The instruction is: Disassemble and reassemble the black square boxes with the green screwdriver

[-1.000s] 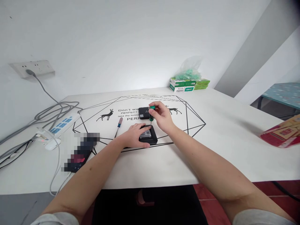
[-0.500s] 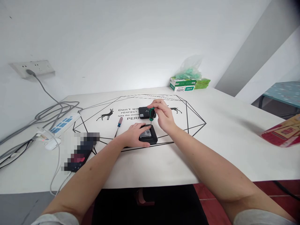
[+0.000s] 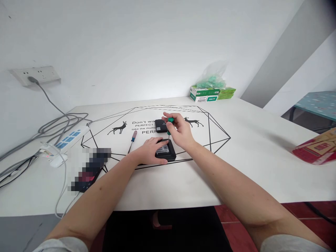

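A black device with a white label [image 3: 171, 152] lies on the mat in front of me. My left hand [image 3: 151, 151] grips its left side, the index finger across the top edge and the thumb at the near edge. In my right hand [image 3: 180, 130] is a green-handled screwdriver [image 3: 170, 120], held upright with its tip at the device's far edge, beside my left index fingertip. Just beyond lies a second black box [image 3: 160, 126], partly hidden by my right hand. Another screwdriver [image 3: 134, 135] with a reddish and blue handle rests left of them.
On the left are a power strip [image 3: 69, 140], coiled grey cables [image 3: 63, 122] and a pixelated dark phone-like object [image 3: 91, 175]. Green and white boxes [image 3: 204, 92] topped by a plastic bag stand at the back. A red package [image 3: 315, 148] lies at the right edge.
The fingers of my right hand have shifted and turned around the green handle, baring its top. My left hand and the device have stayed in place.
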A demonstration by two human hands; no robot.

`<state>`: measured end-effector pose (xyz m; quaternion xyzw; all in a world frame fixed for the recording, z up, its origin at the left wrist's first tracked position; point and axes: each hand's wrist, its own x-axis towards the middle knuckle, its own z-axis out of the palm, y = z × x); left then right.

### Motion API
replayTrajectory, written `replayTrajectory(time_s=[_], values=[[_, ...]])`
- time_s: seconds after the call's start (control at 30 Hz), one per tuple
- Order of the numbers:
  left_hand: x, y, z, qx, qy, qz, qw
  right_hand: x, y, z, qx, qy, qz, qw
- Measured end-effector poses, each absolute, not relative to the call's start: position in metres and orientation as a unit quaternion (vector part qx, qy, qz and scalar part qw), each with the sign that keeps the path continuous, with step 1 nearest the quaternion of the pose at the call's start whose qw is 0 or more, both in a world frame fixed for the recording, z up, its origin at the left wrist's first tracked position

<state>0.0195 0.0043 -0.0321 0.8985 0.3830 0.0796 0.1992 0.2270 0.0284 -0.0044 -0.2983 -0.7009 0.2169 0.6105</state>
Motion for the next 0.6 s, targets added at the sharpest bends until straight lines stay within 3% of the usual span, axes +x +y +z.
replayTrajectory(time_s=[0.27,0.43,0.6], values=[[0.0205,0.0013,-0.0276,0.893,0.393,0.077,0.204,0.2347,0.0371,-0.0012,-0.283,-0.722,0.039,0.63],[0.021,0.0009,-0.0268,0.894,0.394,0.068,0.202,0.2345,0.0329,0.001,-0.264,-0.736,0.041,0.622],[0.0205,0.0022,-0.0284,0.895,0.393,0.07,0.201,0.2298,0.0283,0.0005,-0.331,-0.711,0.125,0.608]])
